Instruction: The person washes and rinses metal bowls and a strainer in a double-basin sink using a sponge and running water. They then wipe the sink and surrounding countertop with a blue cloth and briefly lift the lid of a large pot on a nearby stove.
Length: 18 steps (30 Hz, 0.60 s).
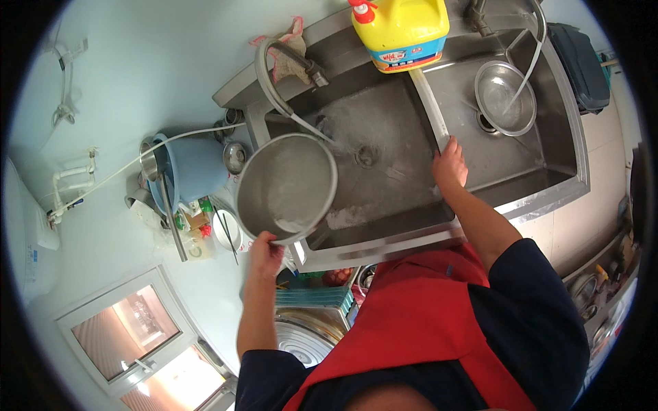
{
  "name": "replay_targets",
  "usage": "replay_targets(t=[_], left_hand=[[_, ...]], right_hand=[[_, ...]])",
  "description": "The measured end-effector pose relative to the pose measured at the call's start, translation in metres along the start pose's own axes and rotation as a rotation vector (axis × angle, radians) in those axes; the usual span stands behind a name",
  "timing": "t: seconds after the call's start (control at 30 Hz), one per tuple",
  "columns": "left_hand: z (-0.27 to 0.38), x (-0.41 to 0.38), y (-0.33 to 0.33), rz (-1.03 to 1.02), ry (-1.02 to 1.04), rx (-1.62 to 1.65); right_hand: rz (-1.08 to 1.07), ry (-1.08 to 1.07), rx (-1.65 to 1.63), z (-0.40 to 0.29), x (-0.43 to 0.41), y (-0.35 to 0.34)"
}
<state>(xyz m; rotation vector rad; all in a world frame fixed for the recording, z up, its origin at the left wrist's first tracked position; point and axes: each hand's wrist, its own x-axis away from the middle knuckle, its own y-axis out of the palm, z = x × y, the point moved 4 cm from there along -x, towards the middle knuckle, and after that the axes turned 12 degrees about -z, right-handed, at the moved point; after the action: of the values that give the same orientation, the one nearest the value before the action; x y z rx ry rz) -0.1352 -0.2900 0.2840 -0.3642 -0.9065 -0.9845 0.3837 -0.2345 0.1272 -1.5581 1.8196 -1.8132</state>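
Note:
With my left hand (267,255) I grip the near rim of a large round metal basin (288,185), tilted over the left edge of a stainless steel sink (396,174). Its inside looks wet, with a pale patch low down. My right hand (450,163) lies on the divider (430,105) between the two sink bowls; whether its fingers close around it, I cannot tell. From the left faucet (277,61), water runs down beside the basin into the left bowl. In the right bowl, water falls into a smaller metal bowl (506,98).
A yellow pump jug (403,31) stands at the back of the divider. Behind the left faucet hangs a cloth (290,56). Left of the sink are a blue bucket (198,167) with a metal-handled tool and a white bowl (227,229) with chopsticks. Teal trays (313,297) sit below.

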Motion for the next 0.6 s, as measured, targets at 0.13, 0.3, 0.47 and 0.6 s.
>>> replay_targets(t=[0.13,0.3,0.47,0.6], left_hand=[[0.089,-0.027,0.052,-0.05,0.016,-0.306],[0.165,-0.102,0.062,-0.005,0.0,-0.587],[0.178,-0.105,0.061,-0.014,0.042,-0.542],[0.162,-0.095,0.048,-0.079,0.03,-0.398]], right_hand=[[0.035,-0.022,0.037,0.007,-0.01,0.008],[0.023,-0.043,0.033,0.009,-0.011,0.014],[0.054,-0.034,0.021,0.017,-0.017,0.02],[0.053,-0.042,0.012,0.014,-0.011,0.016]])
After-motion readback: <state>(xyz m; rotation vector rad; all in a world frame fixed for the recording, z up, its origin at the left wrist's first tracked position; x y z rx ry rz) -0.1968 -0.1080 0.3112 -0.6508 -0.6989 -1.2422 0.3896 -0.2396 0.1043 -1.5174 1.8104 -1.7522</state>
